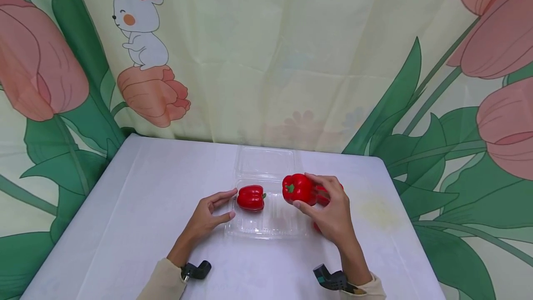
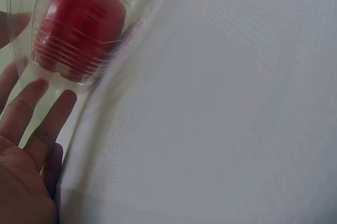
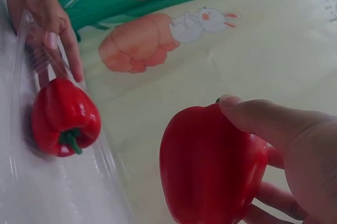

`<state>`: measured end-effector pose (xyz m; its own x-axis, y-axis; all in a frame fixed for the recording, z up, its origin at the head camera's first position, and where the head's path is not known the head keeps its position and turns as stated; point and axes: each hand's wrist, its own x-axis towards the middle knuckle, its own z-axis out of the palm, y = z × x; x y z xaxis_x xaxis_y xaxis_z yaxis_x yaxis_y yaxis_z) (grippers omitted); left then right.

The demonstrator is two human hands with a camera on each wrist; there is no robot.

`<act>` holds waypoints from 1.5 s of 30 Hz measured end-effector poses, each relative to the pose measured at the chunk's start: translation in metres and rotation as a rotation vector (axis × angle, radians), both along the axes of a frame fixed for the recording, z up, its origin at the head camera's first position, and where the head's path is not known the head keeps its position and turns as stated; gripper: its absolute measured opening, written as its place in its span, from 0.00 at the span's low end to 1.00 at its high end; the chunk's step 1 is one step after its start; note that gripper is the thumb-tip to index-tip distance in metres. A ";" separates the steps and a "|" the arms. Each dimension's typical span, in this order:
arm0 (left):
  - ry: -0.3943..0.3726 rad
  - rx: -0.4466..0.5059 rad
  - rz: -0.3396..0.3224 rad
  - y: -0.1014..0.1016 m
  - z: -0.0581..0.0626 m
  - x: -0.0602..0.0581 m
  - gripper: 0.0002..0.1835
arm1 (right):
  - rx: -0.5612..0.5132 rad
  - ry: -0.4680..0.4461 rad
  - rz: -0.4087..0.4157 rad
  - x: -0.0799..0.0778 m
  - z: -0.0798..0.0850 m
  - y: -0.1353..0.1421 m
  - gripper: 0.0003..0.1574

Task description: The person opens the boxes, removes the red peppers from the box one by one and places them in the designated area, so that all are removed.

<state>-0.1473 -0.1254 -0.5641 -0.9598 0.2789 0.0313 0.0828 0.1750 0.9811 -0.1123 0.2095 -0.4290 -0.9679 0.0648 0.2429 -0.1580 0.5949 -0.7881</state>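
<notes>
Red pepper [image 1: 299, 189] in your right grip, with a clear box [image 1: 283, 219] partly filled

You have the pepper pinched between the thumb and fingers of your right hand [image 1: 330, 209]; it is raised, and in the head view it overlaps the far right part of the box. Your left hand [image 1: 204, 219] grasps nothing: its fingers are extended and spread at the box's left end, to the left of your grip. You cannot tell for sure whether they press on the plastic.

As for progress, one thing looks done: a second pepper [image 1: 251, 198] lies on its side inside the box, left of your grip and just beside your left fingertips, its green stem turned toward the pepper you hold. The hinged lid [image 1: 265, 162] lies folded back beyond your grip.

What is left, judging from this layout, is the pepper in your grip, which is not yet set down, and probably more red pieces [image 1: 322, 196] partly hidden behind your right hand. Your fingers block too much to count them. The work seems to be in its early part, with the lid still open.
</notes>
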 end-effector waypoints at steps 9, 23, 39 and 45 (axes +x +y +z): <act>0.024 0.016 -0.011 0.000 0.002 0.001 0.32 | 0.011 0.008 -0.044 -0.002 0.002 0.018 0.51; 0.026 0.002 -0.009 -0.001 0.002 0.000 0.32 | 0.045 0.037 -0.138 0.003 0.006 0.043 0.51; 0.035 0.002 -0.012 -0.001 0.000 0.000 0.32 | 0.081 0.045 -0.177 -0.002 -0.002 0.068 0.51; 0.035 0.005 -0.012 -0.001 0.001 0.000 0.32 | 0.099 0.056 -0.187 -0.003 -0.002 0.075 0.50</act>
